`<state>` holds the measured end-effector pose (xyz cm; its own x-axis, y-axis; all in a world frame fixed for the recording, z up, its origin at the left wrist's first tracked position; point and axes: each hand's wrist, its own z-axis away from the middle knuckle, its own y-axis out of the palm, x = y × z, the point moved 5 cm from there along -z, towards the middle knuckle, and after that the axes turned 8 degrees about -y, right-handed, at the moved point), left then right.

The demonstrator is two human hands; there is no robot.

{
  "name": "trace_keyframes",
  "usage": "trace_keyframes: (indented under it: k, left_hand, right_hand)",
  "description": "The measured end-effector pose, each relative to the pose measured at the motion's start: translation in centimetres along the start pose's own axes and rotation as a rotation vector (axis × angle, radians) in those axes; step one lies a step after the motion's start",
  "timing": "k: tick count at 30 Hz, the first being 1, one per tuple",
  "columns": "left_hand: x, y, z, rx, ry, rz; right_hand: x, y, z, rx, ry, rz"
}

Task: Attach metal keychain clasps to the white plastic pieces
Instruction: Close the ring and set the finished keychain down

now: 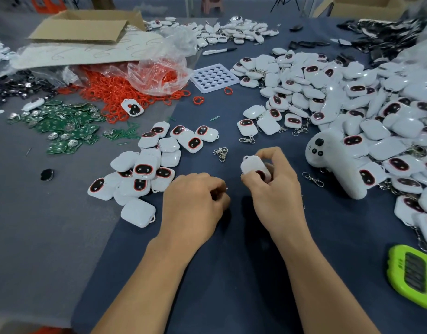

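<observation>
I note a blue table (231,273). Right hand (277,189) fingers grip a white plastic piece (252,165), with clasps (221,153) just beyond it and a cardboard box (87,26) far beyond. Left hand (193,201) fingers are curled; I cannot tell what they hold.

Everything is seen from one wide-angle camera worn on the head, aimed forward and down across the table (231,273). The left hand (195,201) and right hand (275,186) are framed close, just below centre.
</observation>
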<state>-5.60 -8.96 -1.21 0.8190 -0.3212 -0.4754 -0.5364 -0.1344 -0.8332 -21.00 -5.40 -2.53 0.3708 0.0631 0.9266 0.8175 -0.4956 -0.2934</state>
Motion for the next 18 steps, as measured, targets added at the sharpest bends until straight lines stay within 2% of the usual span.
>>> trace_keyframes:
  k: [3,10,18]
  left_hand:
    - [-0.1,0.2,-0.2,0.026,0.034,-0.004]
    - [0.8,0.9,-0.6,0.137,-0.068,0.112]
    - [0.9,1.0,-0.6,0.15,-0.067,0.125]
  right_hand:
    - [-0.1,0.1,0.0,0.069,-0.025,0.102]
    - [-0.4,0.3,0.0,0.087,-0.019,0.105]
    - [-0.1,0.8,0.2,0.19,-0.12,0.176]
